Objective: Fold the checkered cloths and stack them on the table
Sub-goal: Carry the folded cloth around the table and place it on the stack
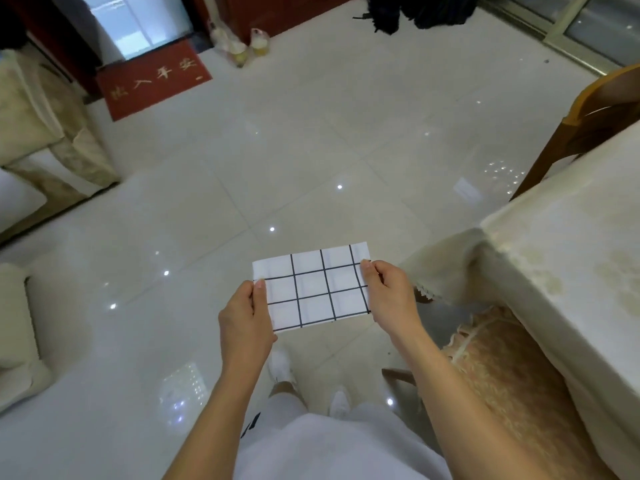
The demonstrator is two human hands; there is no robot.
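A white cloth with a black check pattern (313, 287) is folded into a small flat rectangle and held in the air over the floor, in front of my body. My left hand (246, 318) pinches its left edge with thumb on top. My right hand (389, 292) pinches its right edge the same way. The table (568, 258), covered with a cream tablecloth, stands to the right of the cloth; no other cloths show on the visible part of it.
A chair with an orange lace cushion (512, 375) is tucked at the table's near side, and a wooden chair (595, 116) stands further back. Cream sofas (45, 133) line the left. A red doormat (152, 81) lies far ahead on the glossy tiled floor.
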